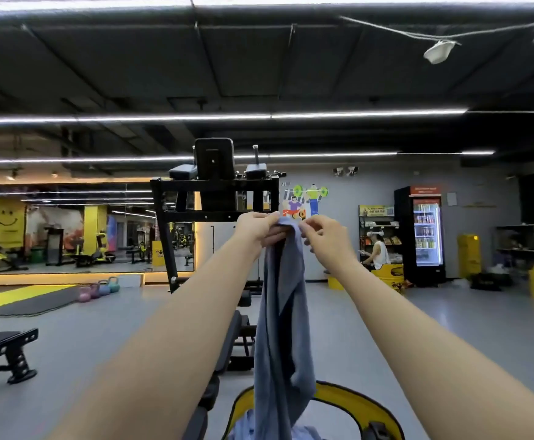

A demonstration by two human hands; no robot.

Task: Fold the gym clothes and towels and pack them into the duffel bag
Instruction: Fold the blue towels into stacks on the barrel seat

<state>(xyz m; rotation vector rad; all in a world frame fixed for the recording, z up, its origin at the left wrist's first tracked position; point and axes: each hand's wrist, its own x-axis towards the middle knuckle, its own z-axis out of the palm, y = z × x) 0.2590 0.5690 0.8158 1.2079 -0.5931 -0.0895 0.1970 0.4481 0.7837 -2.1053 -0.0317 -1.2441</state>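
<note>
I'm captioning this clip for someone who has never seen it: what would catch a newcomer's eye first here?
First, the grey-blue towel hanging down the middle of the view, held up at its top edge by the left hand and the right hand with both arms stretched out. Below it, at the bottom edge, sits the yellow-and-black duffel bag. Behind the hands stands a black gym machine, with a lit drinks fridge at the right wall.

No legible text, signs on fridge and shelf blurred

A yellow duffel bag sits on a black weight bench on the grey floor
</note>
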